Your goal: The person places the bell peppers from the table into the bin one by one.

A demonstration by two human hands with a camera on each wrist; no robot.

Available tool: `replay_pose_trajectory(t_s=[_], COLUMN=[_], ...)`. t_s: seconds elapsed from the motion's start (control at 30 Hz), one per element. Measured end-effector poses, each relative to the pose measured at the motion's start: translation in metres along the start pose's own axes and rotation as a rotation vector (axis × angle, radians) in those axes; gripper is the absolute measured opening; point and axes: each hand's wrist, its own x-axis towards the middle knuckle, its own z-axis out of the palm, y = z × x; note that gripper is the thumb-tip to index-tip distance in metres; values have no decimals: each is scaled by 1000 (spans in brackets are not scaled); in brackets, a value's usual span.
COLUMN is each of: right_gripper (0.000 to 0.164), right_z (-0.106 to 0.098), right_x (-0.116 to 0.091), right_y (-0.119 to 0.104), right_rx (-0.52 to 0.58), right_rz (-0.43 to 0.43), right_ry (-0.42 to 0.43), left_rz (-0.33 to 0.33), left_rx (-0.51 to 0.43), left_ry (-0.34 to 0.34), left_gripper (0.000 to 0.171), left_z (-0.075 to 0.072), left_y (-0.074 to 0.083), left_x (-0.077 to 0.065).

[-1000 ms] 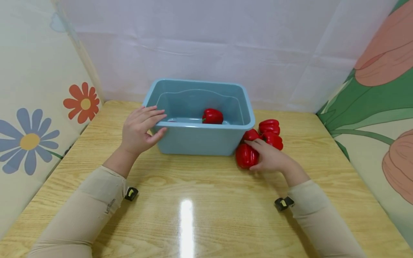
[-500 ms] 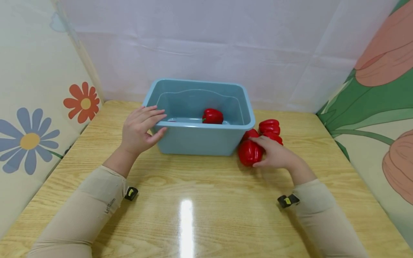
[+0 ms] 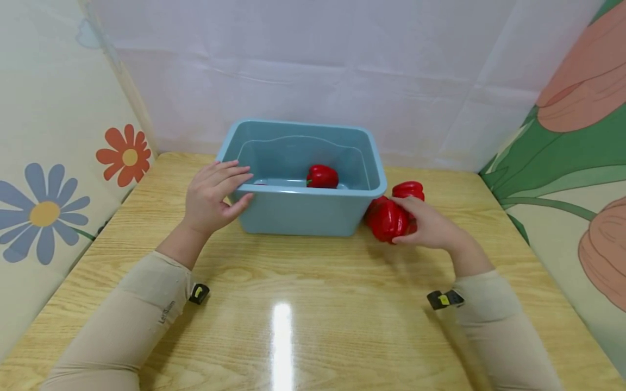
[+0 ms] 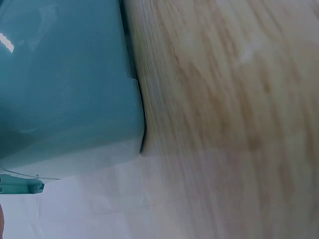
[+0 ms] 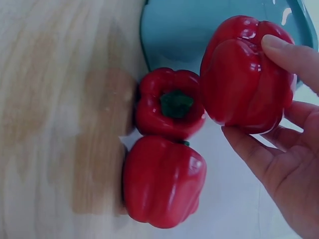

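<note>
In the head view my right hand holds a red bell pepper just right of the blue bin. The right wrist view shows thumb and fingers gripping this pepper at its sides, raised off the table. Two more red peppers stand close by: one with its green stem facing the camera, the other beside it. My left hand rests on the bin's left front corner, its fingers straight across the rim and its thumb along the outside. The left wrist view catches mostly the bin's wall.
Inside the bin lies a red pepper; a sliver of red shows near its left front. The bin stands on a wooden table close to a white cloth backdrop. Flower-printed panels flank the table.
My right hand has drawn back to the right and slightly away from me, lifting the bell pepper it holds. The left hand and the bin have stayed put.
</note>
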Motion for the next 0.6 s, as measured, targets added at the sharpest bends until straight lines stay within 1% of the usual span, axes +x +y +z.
replay_pose_trajectory(t_s=[0.37, 0.6], right_gripper=[82, 81], right_z=[-20, -32], right_x=[-5, -4], right_y=[2, 3], right_rx=[8, 67], right_rz=[-26, -32], right_ry=[44, 55], left_rz=[-3, -4], left_rx=[2, 2], left_ry=[6, 12], left_gripper=[40, 40], left_z=[1, 1], left_y=[-1, -1], left_x=[-1, -1])
